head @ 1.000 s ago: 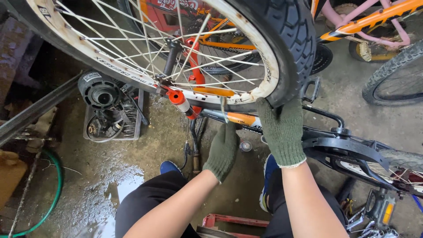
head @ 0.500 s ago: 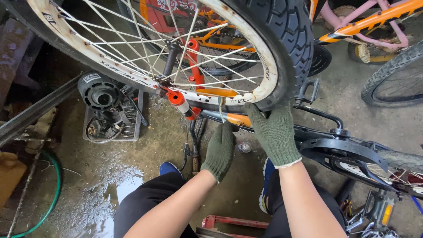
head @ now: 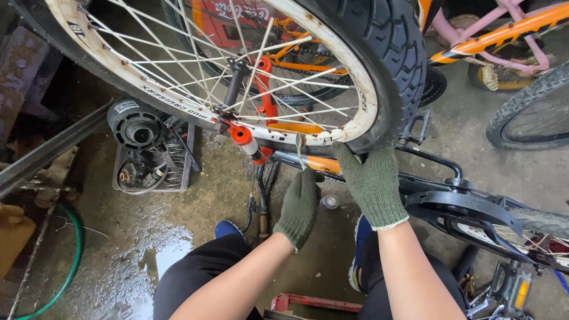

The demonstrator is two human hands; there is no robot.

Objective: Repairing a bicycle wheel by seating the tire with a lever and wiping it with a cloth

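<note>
Closest in, two bare forearms rise from black-clad knees above the wet concrete floor (head: 106,237). The left hand (head: 299,207), in a green knit glove, sits under the orange frame tube (head: 323,164), fingers curled up toward it — whether they actually grip it is hard to tell. The right hand (head: 373,181), gloved alike, lies with spread fingers against the white rim (head: 332,140) and the black tyre (head: 385,71) at the wheel's lowest point. Since half a second ago the right hand has crept slightly higher onto the rim; the left has barely shifted. Farther back — a crate of motor parts (head: 148,154), then a pink-and-orange bicycle (head: 504,29).
</note>
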